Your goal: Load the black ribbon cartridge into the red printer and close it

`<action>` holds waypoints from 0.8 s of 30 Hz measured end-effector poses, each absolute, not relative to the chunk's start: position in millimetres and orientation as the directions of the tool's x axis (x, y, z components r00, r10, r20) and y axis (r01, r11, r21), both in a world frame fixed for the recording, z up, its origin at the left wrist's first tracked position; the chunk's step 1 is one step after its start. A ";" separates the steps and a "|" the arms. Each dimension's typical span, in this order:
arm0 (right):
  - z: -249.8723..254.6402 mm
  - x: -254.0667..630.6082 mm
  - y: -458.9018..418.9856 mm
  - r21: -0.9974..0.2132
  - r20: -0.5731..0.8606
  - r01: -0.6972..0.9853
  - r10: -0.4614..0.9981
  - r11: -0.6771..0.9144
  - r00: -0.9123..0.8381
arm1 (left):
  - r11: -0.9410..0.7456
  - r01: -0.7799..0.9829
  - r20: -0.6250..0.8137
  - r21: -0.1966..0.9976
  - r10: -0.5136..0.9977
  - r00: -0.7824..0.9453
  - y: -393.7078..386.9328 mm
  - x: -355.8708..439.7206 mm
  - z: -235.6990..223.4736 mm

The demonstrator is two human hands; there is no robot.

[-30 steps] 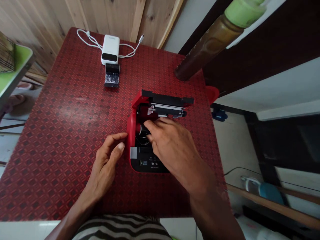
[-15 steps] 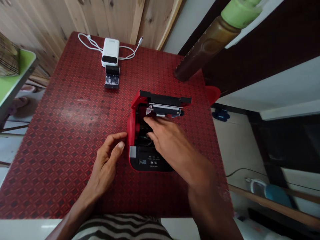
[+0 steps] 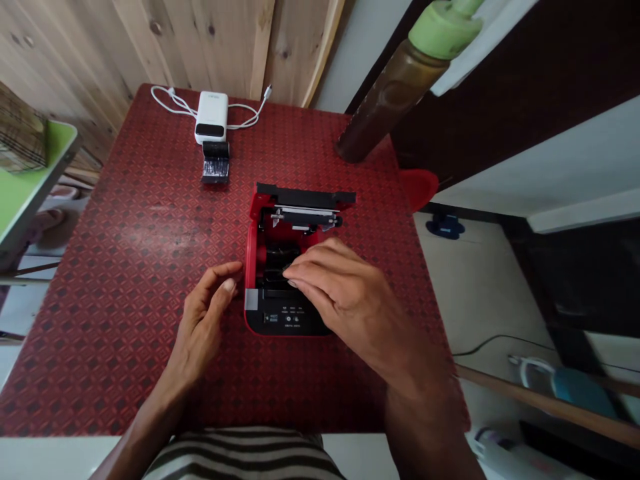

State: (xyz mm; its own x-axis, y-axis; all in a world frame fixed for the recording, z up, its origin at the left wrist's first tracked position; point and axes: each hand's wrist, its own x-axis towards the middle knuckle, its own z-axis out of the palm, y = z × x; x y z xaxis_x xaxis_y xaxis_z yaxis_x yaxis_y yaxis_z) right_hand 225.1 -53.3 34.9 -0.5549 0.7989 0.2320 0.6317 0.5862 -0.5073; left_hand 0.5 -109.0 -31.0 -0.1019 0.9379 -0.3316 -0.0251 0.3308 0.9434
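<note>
A red and black label printer (image 3: 280,320) stands on the table with its lid (image 3: 305,198) raised. Inside its bay lies a black, glossy ribbon roll (image 3: 281,255). My right hand (image 3: 340,280) reaches into the bay from the right, thumb and fingertips pinched together on what looks like the edge of the black ribbon. The fingers and back of the hand cover the bay's right part. Beside the printer's left wall rests my left hand (image 3: 207,310), its fingers loosely curved and thumb apart, holding nothing. Its fingertips are very near or touching the red side.
On the red patterned table (image 3: 150,267) lie a white power bank (image 3: 211,113) with a white cable (image 3: 245,123) and a small black ribbon roll (image 3: 216,163), partly unrolled. A tall brown bottle (image 3: 390,100) with a green cap stands back right. Left is a green-topped table (image 3: 30,180).
My right hand has drawn back from under the lid towards me, and its fingers have closed into a pinch. The left hand stays beside the printer. The view has shifted slightly.
</note>
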 end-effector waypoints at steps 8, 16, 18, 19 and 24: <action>28.6 225.6 -91.3 -0.364 0.477 0.669 0.747 0.648 -0.464 | -0.121 0.063 0.129 0.991 0.980 -0.150 -52.6 -2.0 -14.8; 10.5 223.9 -107.5 -0.295 0.567 0.701 0.710 0.649 -0.418 | -0.163 0.037 0.166 0.986 0.981 -0.102 -17.7 10.6 -4.7; 7.5 221.8 -109.4 -0.261 0.592 0.717 0.693 0.647 -0.411 | -0.150 0.062 0.156 0.987 0.981 -0.119 -24.9 12.6 -0.5; 6.5 221.0 -111.0 -0.249 0.594 0.727 0.693 0.641 -0.408 | -0.134 0.072 0.142 0.988 0.982 -0.126 -29.9 13.2 0.7; 3.8 219.8 -119.5 -0.195 0.616 0.807 0.710 0.558 -0.342 | 0.004 0.016 -0.001 1.000 0.992 -0.129 -57.6 10.6 -7.8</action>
